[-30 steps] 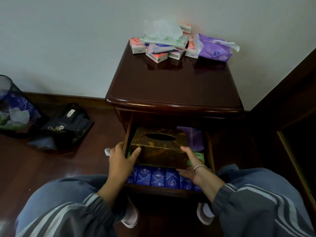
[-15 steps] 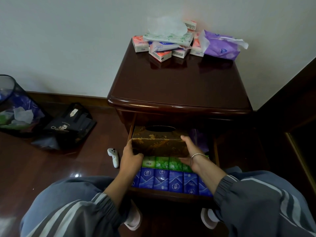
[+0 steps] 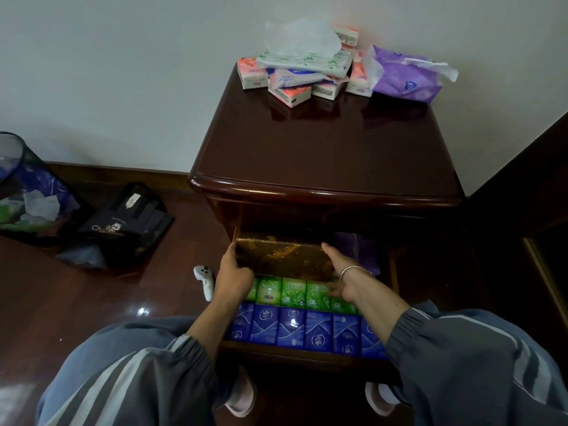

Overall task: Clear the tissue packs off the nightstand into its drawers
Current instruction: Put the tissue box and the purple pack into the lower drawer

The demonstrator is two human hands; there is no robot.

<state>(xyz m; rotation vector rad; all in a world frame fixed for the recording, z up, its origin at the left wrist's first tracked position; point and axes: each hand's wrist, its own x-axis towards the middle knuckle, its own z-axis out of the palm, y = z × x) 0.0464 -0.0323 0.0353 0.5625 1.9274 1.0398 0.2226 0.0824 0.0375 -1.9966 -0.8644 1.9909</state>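
Tissue box [image 3: 282, 256], gold-brown, at rear of open drawer [image 3: 307, 356], left hand [image 3: 232, 276] gripping its left end, right hand [image 3: 342, 281] gripping its right end, rows of green packs [image 3: 292, 292] and blue packs [image 3: 316, 330] in front, loose tissue packs [image 3: 302, 76] piled at back edge of nightstand [image 3: 322, 149] top.

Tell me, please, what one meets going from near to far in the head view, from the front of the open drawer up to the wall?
Row of blue tissue packs → row of green tissue packs → brown patterned tissue box → bare nightstand top → pile of tissue packs against the wall.
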